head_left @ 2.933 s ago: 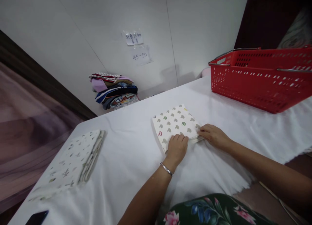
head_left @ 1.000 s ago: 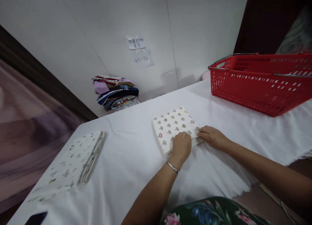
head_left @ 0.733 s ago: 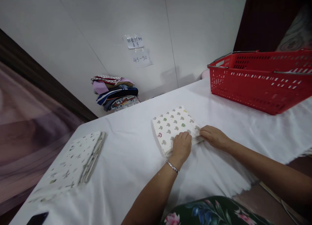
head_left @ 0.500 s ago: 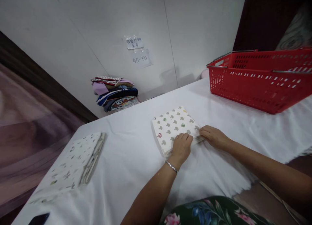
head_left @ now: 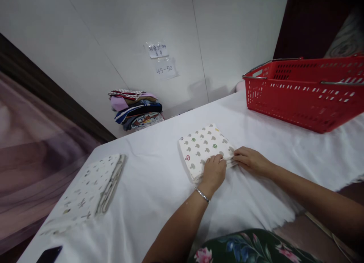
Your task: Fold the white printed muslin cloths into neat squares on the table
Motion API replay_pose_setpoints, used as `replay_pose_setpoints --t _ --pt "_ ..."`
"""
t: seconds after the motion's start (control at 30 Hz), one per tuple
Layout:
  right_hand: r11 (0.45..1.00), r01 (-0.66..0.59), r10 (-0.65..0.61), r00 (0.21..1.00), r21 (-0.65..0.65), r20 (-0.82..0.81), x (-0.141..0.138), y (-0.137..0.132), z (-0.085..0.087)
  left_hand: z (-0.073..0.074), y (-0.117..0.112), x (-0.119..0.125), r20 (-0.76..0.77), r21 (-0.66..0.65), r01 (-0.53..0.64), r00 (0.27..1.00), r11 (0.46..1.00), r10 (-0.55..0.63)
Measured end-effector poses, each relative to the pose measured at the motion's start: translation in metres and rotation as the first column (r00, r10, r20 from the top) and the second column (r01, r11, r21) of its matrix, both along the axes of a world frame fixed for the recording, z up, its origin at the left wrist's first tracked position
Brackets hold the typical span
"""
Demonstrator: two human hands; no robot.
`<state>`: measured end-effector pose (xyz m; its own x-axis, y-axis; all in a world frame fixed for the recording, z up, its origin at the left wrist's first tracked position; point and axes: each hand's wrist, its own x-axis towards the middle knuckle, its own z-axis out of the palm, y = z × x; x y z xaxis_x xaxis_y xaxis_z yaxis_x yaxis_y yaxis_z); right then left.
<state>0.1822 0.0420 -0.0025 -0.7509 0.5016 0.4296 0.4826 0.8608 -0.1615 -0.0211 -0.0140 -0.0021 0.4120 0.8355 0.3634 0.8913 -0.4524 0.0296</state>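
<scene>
A folded white cloth with a mushroom print (head_left: pixel 203 146) lies in the middle of the white-covered table (head_left: pixel 159 179). My left hand (head_left: pixel 214 171), with a bracelet at the wrist, presses on the cloth's near edge with curled fingers. My right hand (head_left: pixel 250 160) pinches the cloth's near right corner, fingers closed on the fabric layers.
A red plastic basket (head_left: pixel 301 92) stands at the back right of the table. A second folded printed cloth (head_left: pixel 91 187) lies at the left. A pile of folded clothes (head_left: pixel 136 109) sits by the wall under paper notes (head_left: pixel 162 60). A dark phone (head_left: pixel 48 254) lies at the near left edge.
Both hands stay on the cloth's near edge; they have shifted only slightly along it. The cloth has not moved.
</scene>
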Motion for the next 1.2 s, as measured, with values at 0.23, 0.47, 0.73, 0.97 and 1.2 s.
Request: replay_pose_setpoints --t 0.23,0.47,0.73,0.97,1.2 --pt "0.999 0.044 -0.045 0.999 0.029 0.011 -0.004 -0.002 0.0 -0.005 0.006 0.003 -0.031 0.009 -0.022 0.999 1.0 0.022" --pt "0.998 0.053 -0.052 0.998 0.034 -0.016 -0.003 -0.004 -0.002 -0.005 0.005 0.003 0.029 0.05 -0.018 0.999 0.999 0.016" --pt "0.987 0.136 -0.138 0.99 0.086 0.011 -0.009 -0.006 -0.009 -0.005 0.005 0.004 0.058 0.086 -0.048 0.997 0.995 0.043" --pt "0.994 0.1 -0.099 0.995 0.036 -0.028 -0.006 -0.004 -0.008 -0.004 0.005 0.004 0.104 0.049 -0.098 0.99 0.994 0.092" --pt "0.992 0.115 -0.112 0.991 0.044 -0.066 -0.004 -0.002 -0.013 -0.008 0.007 0.004 -0.001 0.085 -0.071 0.997 0.994 0.071"
